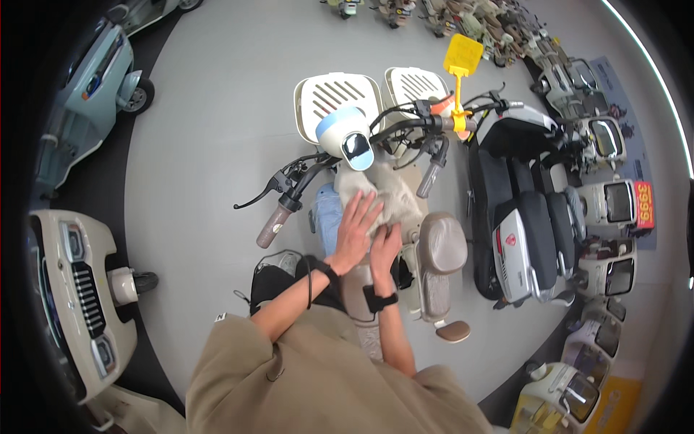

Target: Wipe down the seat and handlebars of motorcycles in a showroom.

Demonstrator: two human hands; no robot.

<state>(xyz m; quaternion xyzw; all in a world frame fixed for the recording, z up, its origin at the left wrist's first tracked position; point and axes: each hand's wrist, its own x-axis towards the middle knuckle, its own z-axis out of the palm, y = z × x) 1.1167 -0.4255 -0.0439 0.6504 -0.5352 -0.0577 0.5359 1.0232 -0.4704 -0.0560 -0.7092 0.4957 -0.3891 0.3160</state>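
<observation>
A crumpled, pale beige cloth (pixel 393 198) with a furry look lies below the headlamp housing (pixel 347 135) of a small electric scooter. My left hand (pixel 355 230) rests flat on its near left side, fingers spread, holding nothing. Close to its right, my right hand (pixel 386 247) has its fingers curled at the near edge of the cloth, gripping it; the fingertips are partly hidden. Black bands circle both wrists. The handlebar's left grip (pixel 274 225) stands out to the left, and the brown seat (pixel 358 293) is beneath my forearms. A light blue panel (pixel 327 217) shows beside my left hand.
A white slotted basket (pixel 339 100) is at the scooter's front. Close on the right stands a second scooter with a brown seat (pixel 443 244) and a yellow plate (pixel 463 54) on its handlebar. Beyond it is a black and white scooter (pixel 520 244). More scooters line both sides.
</observation>
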